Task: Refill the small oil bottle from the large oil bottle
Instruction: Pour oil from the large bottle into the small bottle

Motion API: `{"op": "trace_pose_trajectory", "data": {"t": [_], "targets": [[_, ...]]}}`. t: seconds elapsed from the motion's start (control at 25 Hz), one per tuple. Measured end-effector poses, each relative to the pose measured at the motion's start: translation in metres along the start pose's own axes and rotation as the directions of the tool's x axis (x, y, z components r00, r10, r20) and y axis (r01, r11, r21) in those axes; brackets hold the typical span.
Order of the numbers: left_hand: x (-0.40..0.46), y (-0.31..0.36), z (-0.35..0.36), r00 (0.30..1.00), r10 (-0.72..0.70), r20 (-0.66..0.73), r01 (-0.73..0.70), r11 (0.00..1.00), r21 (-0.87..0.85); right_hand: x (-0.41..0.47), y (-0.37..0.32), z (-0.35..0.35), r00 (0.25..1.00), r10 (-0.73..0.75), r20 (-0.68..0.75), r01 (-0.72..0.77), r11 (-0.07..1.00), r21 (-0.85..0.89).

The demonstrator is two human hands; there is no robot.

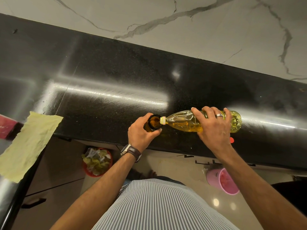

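The clear plastic large oil bottle point(186, 121), part full of yellow oil, lies tipped nearly flat, uncapped neck pointing to nine o'clock, touching the open mouth of the upright amber small oil bottle point(153, 122).

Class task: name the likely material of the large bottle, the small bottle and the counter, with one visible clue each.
Large bottle: clear plastic, probably; ribbed, moulded walls show yellow oil. Small bottle: amber glass, seemingly; dark, glossy, translucent. Counter: polished black speckled stone, likely granite; mirror-like glare.
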State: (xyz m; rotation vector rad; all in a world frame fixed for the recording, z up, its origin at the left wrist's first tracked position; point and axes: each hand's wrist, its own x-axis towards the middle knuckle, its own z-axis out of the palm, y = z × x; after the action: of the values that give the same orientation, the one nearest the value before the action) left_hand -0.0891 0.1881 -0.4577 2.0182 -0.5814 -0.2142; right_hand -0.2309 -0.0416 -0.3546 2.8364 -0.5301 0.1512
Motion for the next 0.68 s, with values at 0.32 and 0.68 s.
{"op": "trace_pose_trajectory", "data": {"t": [0.32,0.68], "targets": [[-0.0003,0.0010,0.0002,1.000,0.000,-0.001,0.000,1.000,0.001,0.0004,0.0009,-0.0003,1.000,0.001,-0.013,-0.001,1.000,0.000],[-0.0012,0.0020,-0.0008,1.000,-0.001,-0.007,0.001,1.000,0.002,0.0001,0.0002,-0.0005,1.000,0.000,-0.002,0.000,1.000,0.001]]}}
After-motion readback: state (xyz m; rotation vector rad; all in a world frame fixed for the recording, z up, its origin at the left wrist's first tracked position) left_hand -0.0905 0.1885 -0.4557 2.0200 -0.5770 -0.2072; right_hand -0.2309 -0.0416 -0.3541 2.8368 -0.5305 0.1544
